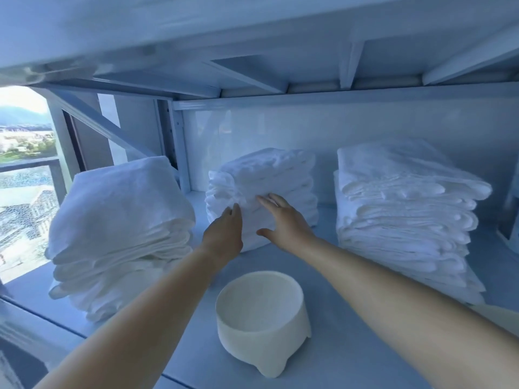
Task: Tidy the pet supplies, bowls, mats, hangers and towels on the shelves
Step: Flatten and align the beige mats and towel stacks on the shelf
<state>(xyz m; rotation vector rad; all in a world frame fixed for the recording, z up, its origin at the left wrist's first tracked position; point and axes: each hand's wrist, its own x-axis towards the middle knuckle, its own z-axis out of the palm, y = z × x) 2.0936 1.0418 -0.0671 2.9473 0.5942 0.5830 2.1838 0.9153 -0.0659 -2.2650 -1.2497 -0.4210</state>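
White middle towel stack (269, 169) sits at the shelf (365, 332) back, dead ahead: left hand (224, 234) at its front-left corner, right hand (283, 220) flat on its front face, both grips apart, nothing clamped.

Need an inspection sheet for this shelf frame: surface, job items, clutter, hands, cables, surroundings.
Surface: white shelf, bare in front of the towels.
Job's things: three piles of folded white towels. The left stack sags and leans, the middle stack sits back near the rear panel, and the right stack has uneven edges. The cream bowl is upright, empty, at the front, apart from the stacks.
Clutter: one object cut off at the right edge, cannot identify.
Hands: left hand and right hand, fingers straight, press the front of the middle stack.
Cables: nothing seen.
Surroundings: upper shelf close overhead; window at left.
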